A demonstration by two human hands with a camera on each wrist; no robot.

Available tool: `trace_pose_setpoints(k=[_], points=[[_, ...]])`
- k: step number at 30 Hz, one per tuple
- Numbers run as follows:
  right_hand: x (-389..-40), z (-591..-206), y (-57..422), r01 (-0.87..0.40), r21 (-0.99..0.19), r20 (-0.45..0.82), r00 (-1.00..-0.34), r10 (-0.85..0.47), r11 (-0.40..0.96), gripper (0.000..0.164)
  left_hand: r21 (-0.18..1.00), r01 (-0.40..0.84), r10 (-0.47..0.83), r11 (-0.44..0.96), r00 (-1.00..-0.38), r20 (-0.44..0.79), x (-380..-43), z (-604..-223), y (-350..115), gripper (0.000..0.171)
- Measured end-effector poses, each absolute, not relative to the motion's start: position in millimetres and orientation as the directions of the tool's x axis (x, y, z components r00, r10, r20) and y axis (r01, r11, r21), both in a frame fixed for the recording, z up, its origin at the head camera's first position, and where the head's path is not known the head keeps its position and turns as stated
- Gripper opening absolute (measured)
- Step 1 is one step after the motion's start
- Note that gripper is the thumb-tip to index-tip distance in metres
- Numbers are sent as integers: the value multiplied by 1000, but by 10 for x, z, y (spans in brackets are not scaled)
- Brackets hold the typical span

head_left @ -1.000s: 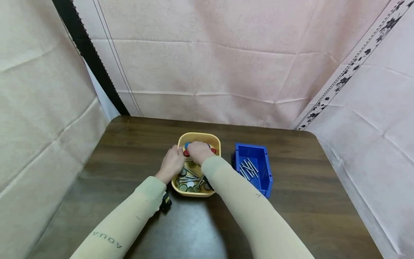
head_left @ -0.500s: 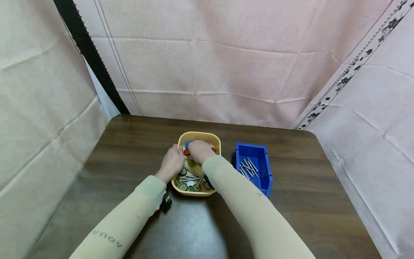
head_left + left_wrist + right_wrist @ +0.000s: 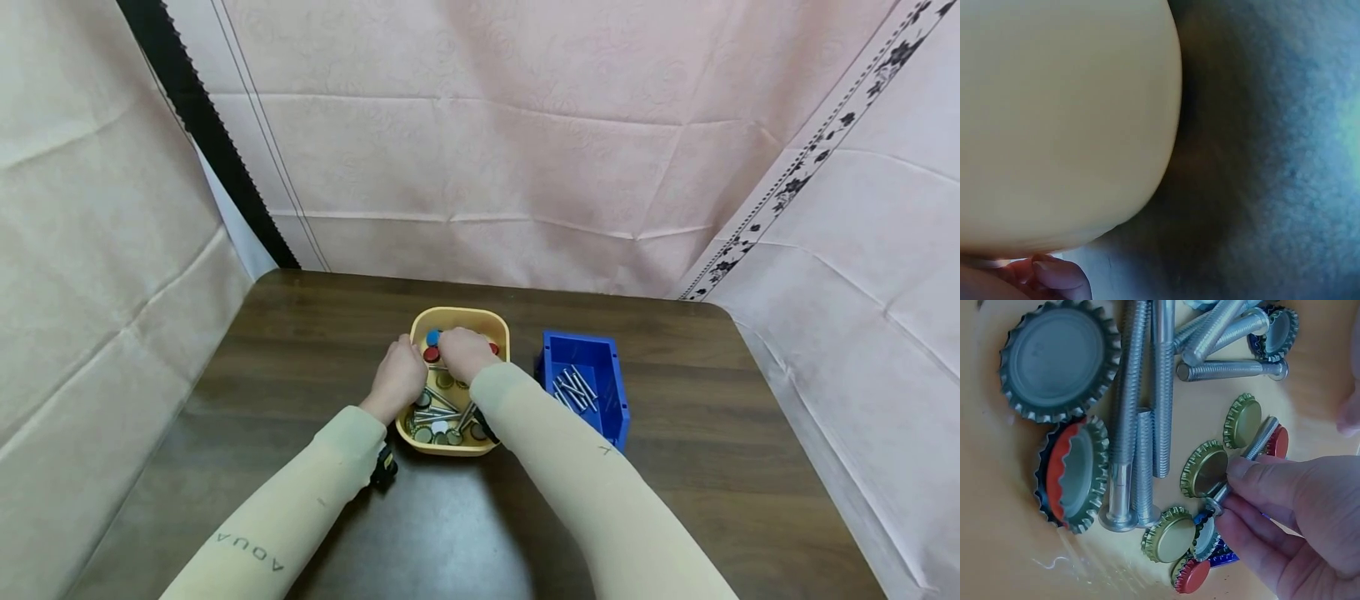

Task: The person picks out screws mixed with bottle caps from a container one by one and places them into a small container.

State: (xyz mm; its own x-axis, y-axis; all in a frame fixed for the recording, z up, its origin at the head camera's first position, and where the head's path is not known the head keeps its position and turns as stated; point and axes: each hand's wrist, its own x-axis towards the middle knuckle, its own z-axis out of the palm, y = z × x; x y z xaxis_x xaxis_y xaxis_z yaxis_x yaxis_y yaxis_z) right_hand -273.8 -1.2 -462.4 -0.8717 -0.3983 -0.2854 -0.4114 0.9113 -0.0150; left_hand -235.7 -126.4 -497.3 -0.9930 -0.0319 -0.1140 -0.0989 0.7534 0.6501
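My left hand (image 3: 397, 379) grips the left rim of a yellow plastic tub (image 3: 450, 451). In the left wrist view the tub's smooth outer wall (image 3: 1060, 125) fills much of the picture, with curled fingertips (image 3: 1063, 275) at its edge. My right hand (image 3: 467, 353) reaches inside the tub. Its thumb and fingers pinch a metal bolt (image 3: 1262, 437), seen in the right wrist view. Gold bottle caps (image 3: 1207, 467) lie close to the fingertips, along with a red cap (image 3: 1191, 576). Longer bolts (image 3: 1125, 412) and a large grey cap (image 3: 1060, 359) lie farther off in the tub.
A blue bin (image 3: 622, 392) stands right of the tub, with several silver bolts (image 3: 576, 390) in it. Both stand on a dark wooden table (image 3: 720, 433). Pale cloth (image 3: 480, 167) hangs behind the table and at its sides.
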Motion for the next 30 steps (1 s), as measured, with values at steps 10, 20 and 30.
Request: trace_pose_setpoints(k=[10,20,30], points=[[-2656,-4536,78,-441,2,-289,-859,-422,897,14,630,-103,-31,770,-992,-125,-2320,-4989,-1207,41],[-2624,-4393,165,-411,-82,-289,-862,-417,908,9,631,-98,-20,769,-991,-129,-2313,-4961,-1140,38],[-2600,-4286,235,-411,-86,-294,-860,-418,907,13,572,-74,-3,817,-992,-125,-2316,-4911,-1193,35]])
